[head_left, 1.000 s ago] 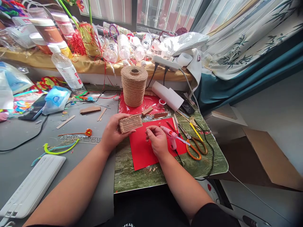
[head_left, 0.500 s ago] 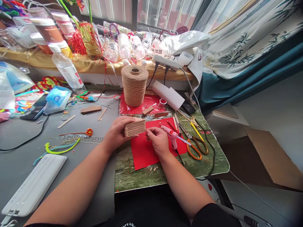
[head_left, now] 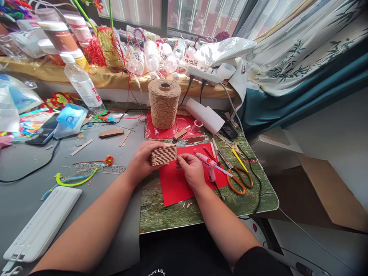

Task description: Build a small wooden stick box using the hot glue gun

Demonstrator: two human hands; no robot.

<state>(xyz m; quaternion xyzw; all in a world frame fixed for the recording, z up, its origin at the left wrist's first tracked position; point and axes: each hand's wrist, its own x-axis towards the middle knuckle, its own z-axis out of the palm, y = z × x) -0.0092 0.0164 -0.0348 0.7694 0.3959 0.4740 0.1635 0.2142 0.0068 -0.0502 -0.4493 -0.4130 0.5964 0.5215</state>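
My left hand [head_left: 143, 160] is wrapped round a small tan box-shaped piece [head_left: 163, 155], thumb below and fingers above. Its near face shows rows of ridges that look like wound twine. Beside its right end, my right hand [head_left: 191, 168] is closed, thumb and forefinger pinched together. Whatever lies between those fingertips is too small to make out. Under the hands lies a red sheet [head_left: 172, 189]. A pink glue gun [head_left: 209, 163] rests just right of my right hand. Behind the piece stands a large spool of twine [head_left: 164, 107].
Scissors [head_left: 236, 180] with orange handles, a yellow pen [head_left: 239, 159] and a white roll [head_left: 204, 116] lie to the right. On the left are a white power bank [head_left: 43, 224], a ruler [head_left: 100, 168] and a water bottle [head_left: 83, 84]. A power strip [head_left: 202, 75] sits on the sill.
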